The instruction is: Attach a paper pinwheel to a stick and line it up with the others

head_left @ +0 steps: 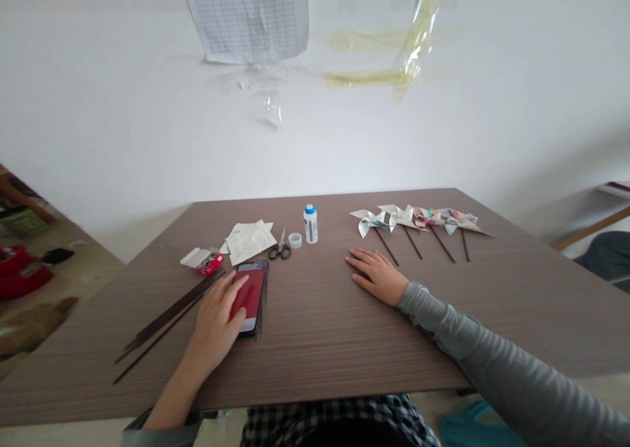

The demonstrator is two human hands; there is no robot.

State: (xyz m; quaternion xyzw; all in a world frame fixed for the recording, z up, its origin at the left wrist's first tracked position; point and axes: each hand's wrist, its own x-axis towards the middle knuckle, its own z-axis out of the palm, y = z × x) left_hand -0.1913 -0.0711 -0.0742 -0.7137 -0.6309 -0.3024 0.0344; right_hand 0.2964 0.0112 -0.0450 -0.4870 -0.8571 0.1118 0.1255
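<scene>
My left hand rests over a smartphone with a red screen, its fingers spread and touching the phone. Brown sticks lie in a loose bunch just left of that hand. My right hand lies flat on the table, fingers apart, holding nothing. Beyond it, several paper pinwheels on brown sticks lie in a row. Between the hands and the wall are a white bottle with a blue cap, a small clear ring or tape roll, scissors and a stack of printed paper pieces.
An opened red and white small box sits near the sticks. The brown wooden table meets a white wall at its back edge. A printed sheet hangs on the wall. Red objects stand on the floor at left.
</scene>
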